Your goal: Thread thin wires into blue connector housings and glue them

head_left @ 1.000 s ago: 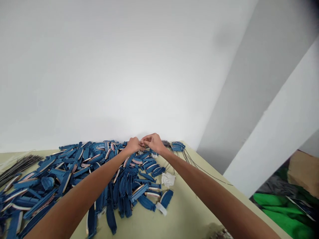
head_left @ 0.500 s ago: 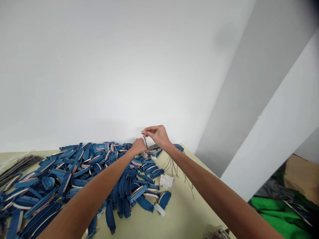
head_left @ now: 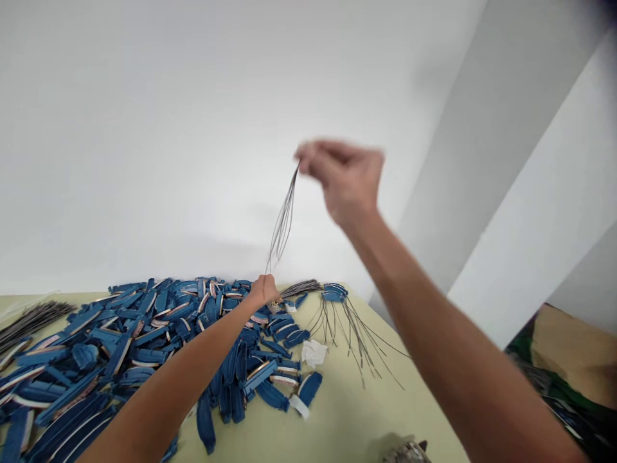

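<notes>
My right hand (head_left: 344, 177) is raised high and blurred, its fingertips pinching the top of a thin bundle of dark wires (head_left: 283, 222) that hangs down. My left hand (head_left: 263, 290) rests low at the far side of the pile of blue curved plastic pieces (head_left: 144, 341), fingers closed near the lower end of the wires; whether it grips them I cannot tell. Both arms reach out over the pale green table (head_left: 347, 411).
More loose wires with blue pieces (head_left: 347, 318) fan out to the right of the pile. A crumpled white scrap (head_left: 313, 352) lies beside them. Another wire bundle (head_left: 29, 318) sits at the far left. White wall behind; green material (head_left: 578, 399) off the table's right edge.
My right hand rose from beside the left hand to well above it, drawing the wire bundle upward. The left hand stayed low at the pile.
</notes>
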Demonstrator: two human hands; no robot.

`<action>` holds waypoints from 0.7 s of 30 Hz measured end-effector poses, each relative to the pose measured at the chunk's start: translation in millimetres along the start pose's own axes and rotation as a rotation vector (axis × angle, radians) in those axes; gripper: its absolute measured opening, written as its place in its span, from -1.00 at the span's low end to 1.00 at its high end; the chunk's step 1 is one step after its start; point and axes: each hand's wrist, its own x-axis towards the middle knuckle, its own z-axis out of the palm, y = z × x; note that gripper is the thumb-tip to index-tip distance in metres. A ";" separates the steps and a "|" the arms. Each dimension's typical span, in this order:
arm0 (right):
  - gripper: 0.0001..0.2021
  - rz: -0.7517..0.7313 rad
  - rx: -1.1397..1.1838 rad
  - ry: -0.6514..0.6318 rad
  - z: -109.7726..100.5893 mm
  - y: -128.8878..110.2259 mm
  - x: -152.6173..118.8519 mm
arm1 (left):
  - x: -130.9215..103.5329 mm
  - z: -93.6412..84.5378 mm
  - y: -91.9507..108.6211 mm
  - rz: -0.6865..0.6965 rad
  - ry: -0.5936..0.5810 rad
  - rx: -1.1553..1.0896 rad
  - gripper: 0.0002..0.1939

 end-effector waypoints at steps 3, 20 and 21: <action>-0.82 -0.134 -0.011 -0.051 -3.6 -55.2 48.2 | -10.6 -7.8 5.6 -0.022 -0.022 -0.024 -0.64; -0.91 0.291 0.004 -0.382 6.7 -114.1 4.7 | -190.1 -194.9 69.9 0.687 -0.130 -0.923 -0.13; -0.92 0.297 0.000 -0.395 14.8 -117.8 1.5 | -207.9 -193.8 77.9 0.724 -0.189 -0.955 -0.18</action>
